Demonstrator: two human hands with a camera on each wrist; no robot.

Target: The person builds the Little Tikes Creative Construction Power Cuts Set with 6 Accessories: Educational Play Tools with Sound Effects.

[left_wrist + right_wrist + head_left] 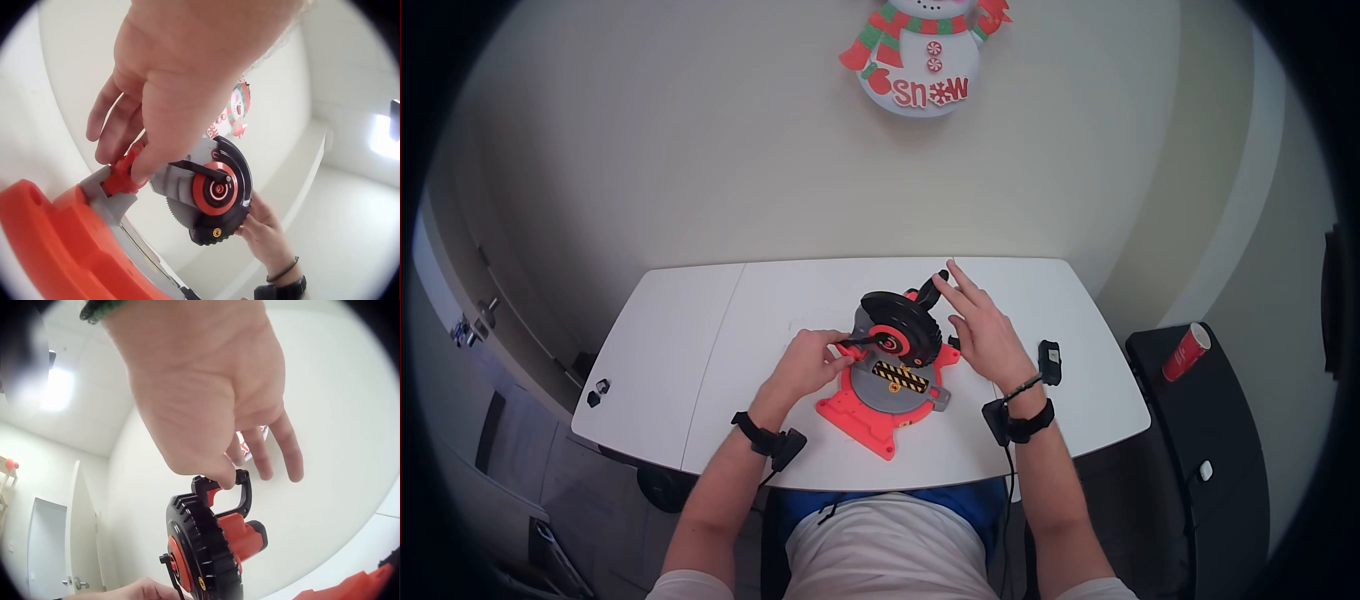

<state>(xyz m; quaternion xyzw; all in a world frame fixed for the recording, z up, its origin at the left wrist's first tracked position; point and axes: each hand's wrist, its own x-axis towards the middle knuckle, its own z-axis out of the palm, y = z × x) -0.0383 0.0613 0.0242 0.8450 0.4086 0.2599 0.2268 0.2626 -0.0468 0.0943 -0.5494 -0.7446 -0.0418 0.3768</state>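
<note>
A toy miter saw stands on the white table, with a red base (858, 428), a grey turntable (888, 399) and a round black blade guard (912, 322). At its left side my left hand (805, 362) pinches a small red clamp piece (125, 177) between thumb and fingers, where it sits on a grey part beside the base. My right hand (990, 340) is at the saw's raised black handle (245, 495), fingers mostly straight. Its thumb tip lies at the top of the handle, and the other fingers extend past it.
On the white table (740, 300), a black battery-like block (1051, 362) lies right of the right hand. Small dark pieces (597, 393) lie near the left edge. A dark side cabinet (1215, 430) bears a red cup (1187, 352) and a small white object (1205, 470).
</note>
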